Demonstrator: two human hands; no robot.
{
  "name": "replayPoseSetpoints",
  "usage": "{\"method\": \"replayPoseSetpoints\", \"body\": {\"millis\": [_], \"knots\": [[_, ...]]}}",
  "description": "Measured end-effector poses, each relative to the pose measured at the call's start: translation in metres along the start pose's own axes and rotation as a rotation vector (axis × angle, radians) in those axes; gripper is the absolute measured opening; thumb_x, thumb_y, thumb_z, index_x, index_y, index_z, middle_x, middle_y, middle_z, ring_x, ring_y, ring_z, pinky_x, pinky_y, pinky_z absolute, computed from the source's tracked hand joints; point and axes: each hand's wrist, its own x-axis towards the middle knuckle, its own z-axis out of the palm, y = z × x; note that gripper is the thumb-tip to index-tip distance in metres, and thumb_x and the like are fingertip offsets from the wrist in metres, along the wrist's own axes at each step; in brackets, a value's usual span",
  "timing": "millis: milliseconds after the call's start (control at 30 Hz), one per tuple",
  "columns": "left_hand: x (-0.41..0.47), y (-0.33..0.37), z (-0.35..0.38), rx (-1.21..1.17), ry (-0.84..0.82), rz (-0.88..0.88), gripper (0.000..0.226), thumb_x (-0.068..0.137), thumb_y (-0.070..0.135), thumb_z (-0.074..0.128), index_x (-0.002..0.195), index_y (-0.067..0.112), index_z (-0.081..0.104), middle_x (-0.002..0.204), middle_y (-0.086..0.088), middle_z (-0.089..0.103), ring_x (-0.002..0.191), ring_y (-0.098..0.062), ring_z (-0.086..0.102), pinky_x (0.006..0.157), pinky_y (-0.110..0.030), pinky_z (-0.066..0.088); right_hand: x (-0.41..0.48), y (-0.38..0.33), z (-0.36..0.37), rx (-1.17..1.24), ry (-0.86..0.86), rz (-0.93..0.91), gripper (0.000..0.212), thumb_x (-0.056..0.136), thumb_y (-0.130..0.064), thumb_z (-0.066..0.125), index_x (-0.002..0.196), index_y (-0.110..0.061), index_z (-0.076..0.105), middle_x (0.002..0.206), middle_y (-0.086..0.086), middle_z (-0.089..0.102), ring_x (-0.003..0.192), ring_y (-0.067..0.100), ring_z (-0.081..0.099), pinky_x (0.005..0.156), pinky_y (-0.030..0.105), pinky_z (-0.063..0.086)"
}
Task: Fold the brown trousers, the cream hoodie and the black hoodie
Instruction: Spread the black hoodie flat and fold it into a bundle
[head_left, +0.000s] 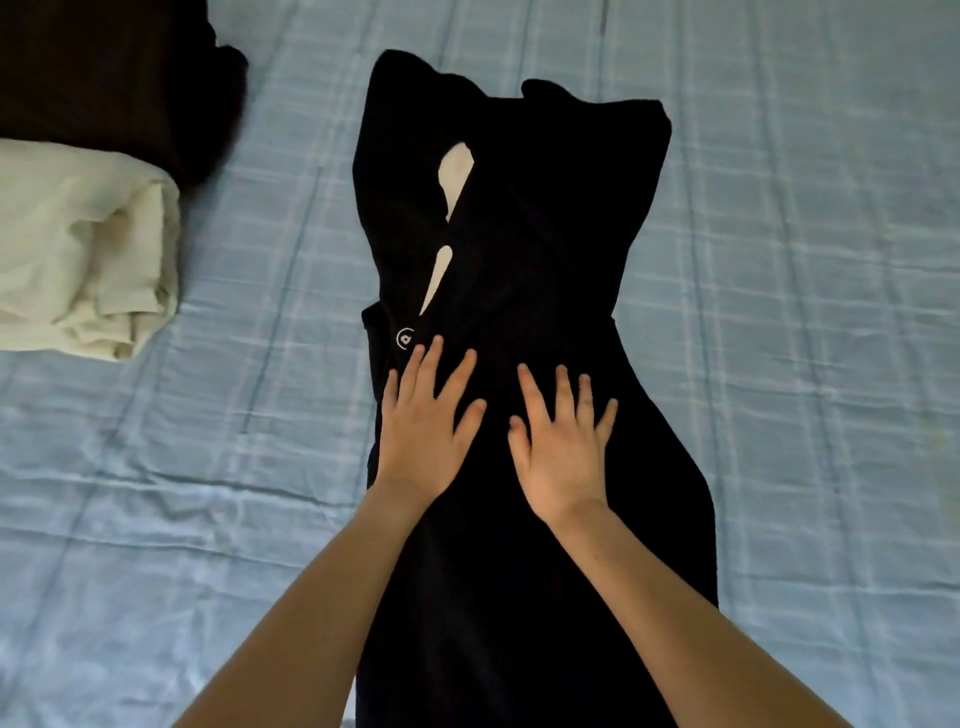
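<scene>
A black fleece hoodie (545, 234) lies on a bed covered with a pale blue checked sheet (805, 312), in the middle of the view. It is folded inward into a long, narrow strip. Its long axis runs from the person straight away toward the far side of the bed, leaning very slightly right at the far end. That far end finishes in two raised corners with a dip between them. The near end passes out of the bottom of the picture between the forearms, and whether the hood lies at the far end cannot be told from the dark cloth. A diagonal fold edge crosses the upper half, and beside it show cream-white printed patches (454, 176) and a small round white logo (406, 339). Both hands rest flat on the strip about halfway along, palms down, fingers straight and spread, holding nothing. The left hand (423, 436) lies by the strip's left edge, its fingertips just beside the logo, and the right hand (563, 452) lies close beside it nearer the centre. Well apart to the left, a cream hoodie (83, 249) sits folded in a thick bundle. Dark brown trousers (104, 73) sit folded just behind it, touching it.
</scene>
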Motion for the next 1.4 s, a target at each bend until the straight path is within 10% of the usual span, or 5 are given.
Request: {"method": "replayPoseSetpoints", "body": {"millis": [400,867,1067,1200,1400], "knots": [[-0.08,-0.023,-0.019,-0.651,0.097,-0.376,0.06,0.094,0.026,0.066,0.142,0.051,0.04,0.123,0.039,0.046,0.114,0.022,0.043,0.088,0.0,0.036,-0.047,0.046,-0.038,0.069,0.152,-0.019,0.058,0.095,-0.042,0.059,0.15,-0.028,0.045,0.148,0.021,0.041,0.116,0.04,0.05,0.099,0.049,0.047],[-0.116,-0.091,-0.13,-0.693,0.422,-0.471,0.052,0.093,0.006,0.061,0.124,0.048,0.061,0.118,0.033,0.061,0.115,0.01,0.054,0.095,-0.016,0.041,-0.073,-0.079,-0.071,0.704,0.244,-0.234,0.045,0.091,-0.051,0.057,0.135,-0.046,0.053,0.131,-0.023,0.041,0.117,-0.006,0.048,0.095,0.004,0.039],[-0.118,-0.145,-0.129,-0.386,0.033,-0.62,0.056,0.09,-0.002,0.06,0.14,0.023,0.053,0.138,-0.005,0.054,0.124,-0.027,0.054,0.098,-0.034,0.044,-0.072,-0.124,-0.017,0.11,-0.226,-0.229,0.081,0.094,-0.055,0.055,0.155,-0.048,0.002,0.164,0.004,0.01,0.14,0.028,0.034,0.116,0.042,0.035],[-0.105,-0.116,-0.132,-0.25,0.194,-0.304,0.037,0.09,0.016,0.066,0.126,0.026,0.064,0.125,0.006,0.055,0.115,-0.016,0.047,0.099,-0.027,0.037,-0.085,-0.126,-0.009,0.334,0.138,-0.209,0.076,0.092,-0.036,0.067,0.152,-0.044,0.021,0.153,-0.003,0.03,0.131,0.011,0.045,0.104,0.022,0.046],[-0.083,-0.049,-0.127,-0.933,-0.238,-0.346,0.048,0.087,0.041,0.071,0.132,0.043,0.054,0.122,0.017,0.055,0.104,-0.003,0.063,0.091,-0.023,0.052,-0.089,-0.124,-0.027,1.117,0.163,-0.006,0.071,0.078,-0.006,0.081,0.132,-0.042,0.051,0.126,-0.025,0.056,0.118,0.0,0.059,0.092,0.013,0.049]]}}
